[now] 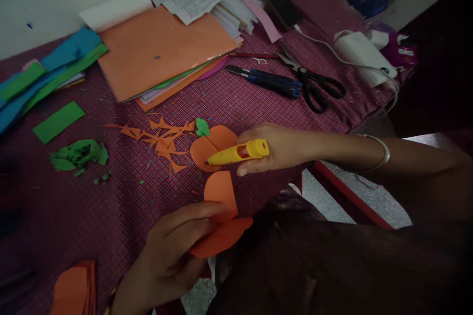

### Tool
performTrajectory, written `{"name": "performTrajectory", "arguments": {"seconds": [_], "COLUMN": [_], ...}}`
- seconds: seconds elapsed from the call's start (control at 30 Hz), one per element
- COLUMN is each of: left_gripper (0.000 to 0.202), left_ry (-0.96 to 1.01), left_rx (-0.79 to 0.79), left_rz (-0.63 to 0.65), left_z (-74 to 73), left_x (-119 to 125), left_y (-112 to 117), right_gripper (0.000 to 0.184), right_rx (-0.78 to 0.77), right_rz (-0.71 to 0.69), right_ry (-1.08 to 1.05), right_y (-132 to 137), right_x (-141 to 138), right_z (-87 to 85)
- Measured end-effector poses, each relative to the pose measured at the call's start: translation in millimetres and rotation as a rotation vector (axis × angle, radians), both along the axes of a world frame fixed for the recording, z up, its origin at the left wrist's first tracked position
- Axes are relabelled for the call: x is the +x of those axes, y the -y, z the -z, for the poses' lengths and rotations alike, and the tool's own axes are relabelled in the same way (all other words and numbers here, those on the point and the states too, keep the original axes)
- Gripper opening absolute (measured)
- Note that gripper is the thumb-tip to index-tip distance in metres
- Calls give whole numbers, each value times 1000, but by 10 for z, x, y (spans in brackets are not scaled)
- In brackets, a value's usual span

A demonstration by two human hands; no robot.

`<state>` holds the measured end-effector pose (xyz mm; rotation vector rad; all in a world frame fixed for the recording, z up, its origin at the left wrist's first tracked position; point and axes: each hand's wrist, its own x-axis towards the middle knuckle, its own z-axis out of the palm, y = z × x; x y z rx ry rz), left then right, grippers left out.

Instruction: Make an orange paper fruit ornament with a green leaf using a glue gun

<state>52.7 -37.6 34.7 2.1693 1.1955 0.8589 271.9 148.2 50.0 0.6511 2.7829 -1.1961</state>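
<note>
My right hand (pixel 275 150) grips a yellow glue pen (pixel 240 152), its tip resting on an orange paper shape (pixel 207 150) that lies on the checked cloth. A small green leaf cut-out (pixel 201 127) sits at that shape's top edge. My left hand (pixel 173 251), near the table's front edge, pinches a folded orange rounded paper piece (pixel 221 216) between thumb and fingers, just below the glue pen.
Orange paper scraps (pixel 158 140) and crumpled green scraps (pixel 79 153) lie left of the shape. A stack of coloured sheets (pixel 162 51), black scissors (pixel 318 86), a blue cutter (pixel 273 81) and blue and green strips (pixel 48 71) sit farther back. More orange paper (pixel 72 290) lies at the front left.
</note>
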Motion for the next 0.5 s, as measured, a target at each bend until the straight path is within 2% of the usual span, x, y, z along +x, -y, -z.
{"name": "performTrajectory", "arguments": {"seconds": [0.13,0.23,0.3,0.33,0.4,0.47,0.5], "left_gripper": [21,21,18,18,20,22,22], "left_ry": [-17,-21,14,42,124,237,302], "left_rx": [-31,-85,-108,-124,-170,-187,-174], "left_rz": [-92,-221,-351,-449,-740,-1029,-1122], "left_z": [-68,-58,-39,-30,-21,-23,-26], "left_x": [-53,-90,-110,-118,-133,-151,-164], "left_y": [14,36,43,44,38,27,22], "right_gripper": [36,30,25,24,25,30,33], "right_rx": [-111,-232,-323,-353,-355,-282,-235], "right_rz": [-2,58,104,118,112,88,76], "right_ry": [-28,-94,-169,-204,-247,-223,-194], "right_y": [-21,-55,-73,-78,-81,-74,-69], "right_x": [185,302,337,336,295,210,157], "right_z": [7,48,73,82,86,75,66]}}
